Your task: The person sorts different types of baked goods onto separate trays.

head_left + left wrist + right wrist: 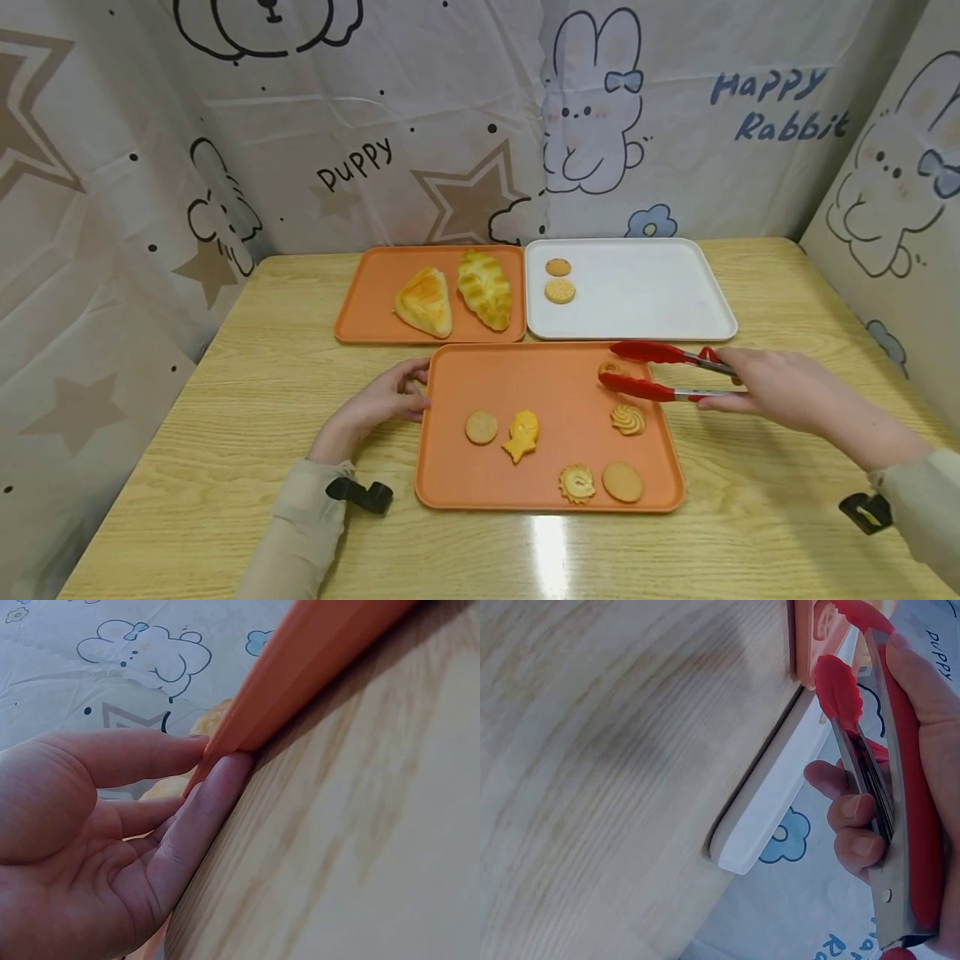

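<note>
Your wooden table point(262, 400) carries three trays. Near orange tray point(555, 379) sits at the centre. Far orange tray point(375, 292) is at its 11 o'clock, white tray point(645, 292) at its 1 o'clock; the two far trays sit just beside each other, close behind the near one. Your left forearm point(307, 517) rests on the table at 8 o'clock of the near tray.

Pale beige long sleeves point(300, 525), a black clip-on device point(360, 494) at each wrist.
</note>
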`<state>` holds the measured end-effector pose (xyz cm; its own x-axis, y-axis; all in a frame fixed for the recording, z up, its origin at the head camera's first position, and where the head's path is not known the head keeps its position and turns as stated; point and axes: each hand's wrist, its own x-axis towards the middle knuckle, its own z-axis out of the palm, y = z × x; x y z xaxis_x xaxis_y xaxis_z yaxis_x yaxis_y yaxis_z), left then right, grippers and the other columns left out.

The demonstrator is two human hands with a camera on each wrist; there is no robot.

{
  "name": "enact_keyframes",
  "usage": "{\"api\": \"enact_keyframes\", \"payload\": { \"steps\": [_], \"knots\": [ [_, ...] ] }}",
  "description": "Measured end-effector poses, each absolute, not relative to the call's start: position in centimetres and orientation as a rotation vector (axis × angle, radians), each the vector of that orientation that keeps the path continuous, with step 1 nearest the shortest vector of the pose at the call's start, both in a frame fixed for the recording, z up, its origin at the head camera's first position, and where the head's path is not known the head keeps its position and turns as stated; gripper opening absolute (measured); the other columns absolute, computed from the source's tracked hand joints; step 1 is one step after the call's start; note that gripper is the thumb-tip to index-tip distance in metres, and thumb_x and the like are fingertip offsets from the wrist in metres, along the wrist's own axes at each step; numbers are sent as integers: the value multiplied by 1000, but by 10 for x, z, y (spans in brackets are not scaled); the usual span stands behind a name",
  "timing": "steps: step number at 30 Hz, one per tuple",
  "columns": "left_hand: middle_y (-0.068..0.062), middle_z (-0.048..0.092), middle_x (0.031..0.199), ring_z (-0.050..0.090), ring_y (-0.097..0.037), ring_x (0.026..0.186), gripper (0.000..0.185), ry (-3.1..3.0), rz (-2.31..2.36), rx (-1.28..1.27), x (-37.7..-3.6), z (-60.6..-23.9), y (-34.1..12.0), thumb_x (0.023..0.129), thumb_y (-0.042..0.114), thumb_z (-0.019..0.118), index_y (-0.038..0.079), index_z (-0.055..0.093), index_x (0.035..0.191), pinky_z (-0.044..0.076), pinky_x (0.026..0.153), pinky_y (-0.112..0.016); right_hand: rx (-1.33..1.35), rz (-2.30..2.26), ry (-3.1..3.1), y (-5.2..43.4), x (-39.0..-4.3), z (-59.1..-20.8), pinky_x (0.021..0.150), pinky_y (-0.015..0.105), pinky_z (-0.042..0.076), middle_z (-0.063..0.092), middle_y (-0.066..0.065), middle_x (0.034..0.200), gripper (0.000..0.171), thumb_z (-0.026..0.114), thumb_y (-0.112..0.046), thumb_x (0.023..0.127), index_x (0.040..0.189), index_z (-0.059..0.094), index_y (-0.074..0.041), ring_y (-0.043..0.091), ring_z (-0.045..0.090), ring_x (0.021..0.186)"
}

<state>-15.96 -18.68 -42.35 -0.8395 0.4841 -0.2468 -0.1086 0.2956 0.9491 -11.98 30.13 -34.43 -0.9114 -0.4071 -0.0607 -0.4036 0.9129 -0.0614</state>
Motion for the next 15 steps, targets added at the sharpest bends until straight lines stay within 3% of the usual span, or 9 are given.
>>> {"api": "enact_keyframes", "payload": {
  "steps": [7, 15],
  "knots": [
    [-16, 37, 113, 51, -18, 83, 66, 2082, 1569, 316, -161, -425, -187, 85, 3, 56, 4, 24, 143, 55, 72, -36, -615, -64, 2942, 295, -121, -341, 49, 31, 42, 56, -2, 72, 62, 59, -65, 72, 94, 56, -8, 10, 47, 57],
    [-17, 36, 114, 51, -18, 84, 66, 2082, 1560, 323, -161, -426, -188, 85, 3, 56, 4, 23, 143, 55, 73, -36, -665, -28, 2951, 292, -124, -340, 47, 32, 42, 53, -3, 68, 54, 61, -61, 74, 89, 55, -10, 11, 47, 56]
  ]
}}
